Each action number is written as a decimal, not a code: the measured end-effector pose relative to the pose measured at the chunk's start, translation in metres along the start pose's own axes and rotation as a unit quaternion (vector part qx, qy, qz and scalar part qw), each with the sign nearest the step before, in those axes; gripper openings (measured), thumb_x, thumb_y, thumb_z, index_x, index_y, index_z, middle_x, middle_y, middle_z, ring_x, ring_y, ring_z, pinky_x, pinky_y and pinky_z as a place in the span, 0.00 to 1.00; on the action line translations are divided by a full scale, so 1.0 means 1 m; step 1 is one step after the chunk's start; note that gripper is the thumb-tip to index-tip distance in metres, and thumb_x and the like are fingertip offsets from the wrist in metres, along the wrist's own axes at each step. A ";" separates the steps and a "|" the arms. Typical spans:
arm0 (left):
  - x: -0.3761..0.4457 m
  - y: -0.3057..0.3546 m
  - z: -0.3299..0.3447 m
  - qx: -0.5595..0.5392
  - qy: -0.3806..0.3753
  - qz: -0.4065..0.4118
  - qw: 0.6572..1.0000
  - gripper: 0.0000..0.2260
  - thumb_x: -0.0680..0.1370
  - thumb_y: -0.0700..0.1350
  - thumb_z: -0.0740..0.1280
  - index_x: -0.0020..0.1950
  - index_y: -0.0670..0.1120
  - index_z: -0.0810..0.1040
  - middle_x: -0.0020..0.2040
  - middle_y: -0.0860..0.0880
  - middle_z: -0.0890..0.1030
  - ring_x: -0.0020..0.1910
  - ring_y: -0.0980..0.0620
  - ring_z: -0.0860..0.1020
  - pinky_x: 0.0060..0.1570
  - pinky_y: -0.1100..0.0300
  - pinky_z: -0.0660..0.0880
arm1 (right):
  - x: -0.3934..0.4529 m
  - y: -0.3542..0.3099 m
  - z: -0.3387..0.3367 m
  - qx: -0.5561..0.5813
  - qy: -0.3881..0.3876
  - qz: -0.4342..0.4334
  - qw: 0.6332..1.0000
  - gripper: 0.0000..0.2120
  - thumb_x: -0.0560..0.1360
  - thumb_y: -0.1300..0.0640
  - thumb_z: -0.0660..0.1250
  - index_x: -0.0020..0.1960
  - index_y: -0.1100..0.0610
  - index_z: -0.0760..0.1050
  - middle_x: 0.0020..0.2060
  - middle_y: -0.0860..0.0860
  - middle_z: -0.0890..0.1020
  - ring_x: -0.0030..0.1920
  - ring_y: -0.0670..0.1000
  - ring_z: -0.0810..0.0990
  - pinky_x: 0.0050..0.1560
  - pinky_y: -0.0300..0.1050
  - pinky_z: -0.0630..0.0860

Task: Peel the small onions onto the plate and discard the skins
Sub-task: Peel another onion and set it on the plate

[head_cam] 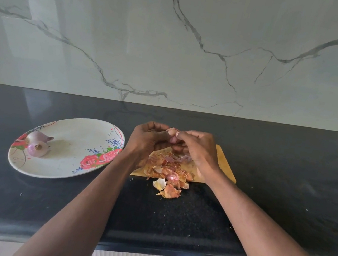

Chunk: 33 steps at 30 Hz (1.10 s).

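1. Both hands met above the far end of the flat, light-brown wooden cutting board (225, 165), holding one small pinkish onion (171, 133) between them, raised off the board.
2. The left hand (146, 141) had its fingers curled round the onion from the left; the right hand (198, 152) pinched it from the right with bent fingertips.
3. Most of that onion was hidden by the fingers, so its long axis and pointing could not be told.
4. Two peeled, pale purple small onions lay touching on the left part of the oval white plate with red roses and blue sprigs (74, 170).
5. The farther peeled onion (38, 137) lay on its side, long axis roughly left to right, its tapered tip pointing right.
6. The nearer peeled onion (37, 149) showed its brown cut end facing up and toward the camera.
7. A heap of dry orange-brown onion skins (168, 172) covered the near part of the board, under the hands.
8. A few skins, one pale and cupped, spilled past the board's near edge onto the black speckled stone counter (289, 167).
9. The plate sat on the counter left of the board, apart from it.
10. No readable writing or brand showed anywhere.
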State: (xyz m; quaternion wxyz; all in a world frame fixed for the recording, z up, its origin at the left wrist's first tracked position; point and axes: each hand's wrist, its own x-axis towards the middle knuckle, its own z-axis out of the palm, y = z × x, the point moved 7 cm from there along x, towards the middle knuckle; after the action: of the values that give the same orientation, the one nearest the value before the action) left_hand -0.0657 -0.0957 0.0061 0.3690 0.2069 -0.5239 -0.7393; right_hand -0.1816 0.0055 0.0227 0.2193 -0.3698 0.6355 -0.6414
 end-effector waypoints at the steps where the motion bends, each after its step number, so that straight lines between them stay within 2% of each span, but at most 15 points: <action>1: -0.001 0.000 0.001 0.005 0.001 0.000 1.000 0.07 0.75 0.34 0.72 0.52 0.35 0.79 0.46 0.38 0.85 0.45 0.43 0.85 0.48 0.52 0.84 | 0.000 0.001 -0.001 0.016 -0.002 0.015 1.000 0.06 0.71 0.61 0.76 0.42 0.65 0.85 0.37 0.56 0.87 0.39 0.54 0.87 0.37 0.42 0.83; 3: -0.002 0.000 0.001 0.001 0.002 -0.005 1.000 0.06 0.75 0.33 0.72 0.51 0.35 0.79 0.44 0.39 0.85 0.43 0.45 0.86 0.45 0.55 0.84 | 0.000 0.003 0.001 0.026 -0.010 0.038 0.999 0.05 0.69 0.64 0.76 0.42 0.67 0.84 0.38 0.57 0.87 0.39 0.53 0.86 0.32 0.40 0.80; 6: -0.004 -0.001 0.001 -0.009 0.004 -0.015 1.000 0.04 0.76 0.33 0.71 0.50 0.35 0.79 0.43 0.40 0.86 0.42 0.46 0.86 0.41 0.57 0.83 | 0.001 0.007 0.001 0.033 -0.017 0.048 0.998 0.06 0.67 0.63 0.76 0.42 0.66 0.85 0.39 0.58 0.87 0.42 0.57 0.87 0.40 0.48 0.81; 8: -0.003 0.000 0.000 -0.006 0.011 -0.017 1.000 0.04 0.76 0.33 0.70 0.50 0.35 0.80 0.44 0.39 0.85 0.43 0.45 0.86 0.41 0.57 0.83 | 0.002 0.007 0.001 0.042 -0.015 0.038 0.998 0.05 0.67 0.64 0.76 0.42 0.65 0.85 0.39 0.58 0.87 0.41 0.56 0.87 0.44 0.48 0.83; 10: -0.004 0.000 0.000 -0.019 0.016 -0.022 0.999 0.03 0.76 0.34 0.70 0.49 0.36 0.80 0.44 0.38 0.85 0.42 0.45 0.86 0.41 0.56 0.84 | 0.001 0.006 -0.003 0.049 0.010 0.024 0.998 0.02 0.70 0.67 0.75 0.42 0.64 0.85 0.37 0.59 0.86 0.36 0.52 0.86 0.39 0.43 0.83; 13: -0.005 0.001 0.002 -0.033 0.018 -0.023 0.999 0.06 0.72 0.37 0.72 0.47 0.37 0.79 0.41 0.39 0.85 0.40 0.47 0.86 0.39 0.56 0.83 | 0.003 0.007 -0.006 0.053 0.036 0.024 0.998 0.03 0.71 0.70 0.73 0.41 0.64 0.84 0.35 0.58 0.85 0.32 0.50 0.85 0.34 0.39 0.81; 14: -0.005 0.001 0.002 -0.029 0.021 -0.022 0.999 0.06 0.72 0.37 0.72 0.47 0.37 0.79 0.41 0.40 0.85 0.39 0.47 0.86 0.39 0.56 0.83 | 0.003 0.007 -0.005 0.068 0.027 0.032 0.997 0.01 0.71 0.69 0.73 0.41 0.66 0.83 0.36 0.60 0.86 0.34 0.52 0.86 0.36 0.41 0.82; 16: -0.005 0.001 0.002 -0.021 0.024 -0.024 0.999 0.04 0.74 0.36 0.71 0.46 0.37 0.79 0.40 0.40 0.85 0.39 0.47 0.86 0.39 0.57 0.83 | 0.002 0.006 0.000 0.090 -0.003 0.044 0.995 0.07 0.69 0.67 0.75 0.44 0.70 0.83 0.40 0.63 0.86 0.41 0.58 0.87 0.46 0.48 0.84; 18: -0.005 0.000 0.001 -0.018 0.025 -0.031 0.999 0.02 0.75 0.34 0.70 0.46 0.37 0.79 0.41 0.39 0.85 0.39 0.47 0.86 0.39 0.57 0.84 | 0.002 0.006 0.000 0.088 -0.013 0.052 0.995 0.09 0.67 0.67 0.77 0.45 0.71 0.83 0.41 0.63 0.86 0.43 0.59 0.87 0.49 0.48 0.84; 21: -0.005 0.000 0.001 -0.023 0.025 -0.034 0.999 0.00 0.77 0.34 0.69 0.46 0.37 0.79 0.42 0.39 0.85 0.40 0.47 0.86 0.39 0.56 0.84 | 0.002 0.009 -0.002 0.109 0.008 0.061 0.992 0.01 0.71 0.70 0.73 0.42 0.69 0.82 0.37 0.61 0.86 0.36 0.54 0.86 0.45 0.45 0.83; 25: -0.004 0.003 0.001 -0.037 0.023 -0.031 0.999 0.02 0.78 0.35 0.68 0.47 0.37 0.79 0.42 0.39 0.85 0.39 0.46 0.85 0.38 0.56 0.83 | 0.006 0.010 -0.005 0.122 0.035 0.054 0.990 0.05 0.73 0.72 0.70 0.40 0.66 0.82 0.34 0.59 0.84 0.33 0.52 0.85 0.40 0.41 0.83; 29: -0.002 0.003 -0.003 -0.044 0.035 -0.018 0.998 0.02 0.78 0.33 0.68 0.50 0.36 0.79 0.43 0.39 0.86 0.42 0.46 0.86 0.42 0.55 0.84 | 0.005 0.008 -0.005 0.078 0.036 0.031 0.996 0.01 0.73 0.64 0.74 0.43 0.63 0.84 0.36 0.58 0.86 0.36 0.55 0.86 0.42 0.53 0.83; 33: -0.002 0.004 -0.003 -0.037 0.034 0.003 0.999 0.13 0.70 0.35 0.74 0.52 0.34 0.78 0.45 0.38 0.86 0.44 0.46 0.86 0.45 0.55 0.83 | 0.004 0.010 -0.006 0.032 0.036 0.031 0.998 0.03 0.72 0.62 0.76 0.44 0.62 0.84 0.36 0.59 0.86 0.34 0.54 0.85 0.44 0.58 0.83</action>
State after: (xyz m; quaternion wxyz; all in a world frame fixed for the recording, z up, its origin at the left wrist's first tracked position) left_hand -0.0607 -0.0964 0.0083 0.3965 0.2164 -0.4837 -0.7496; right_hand -0.1900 0.0053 0.0146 0.2273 -0.3193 0.6330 -0.6675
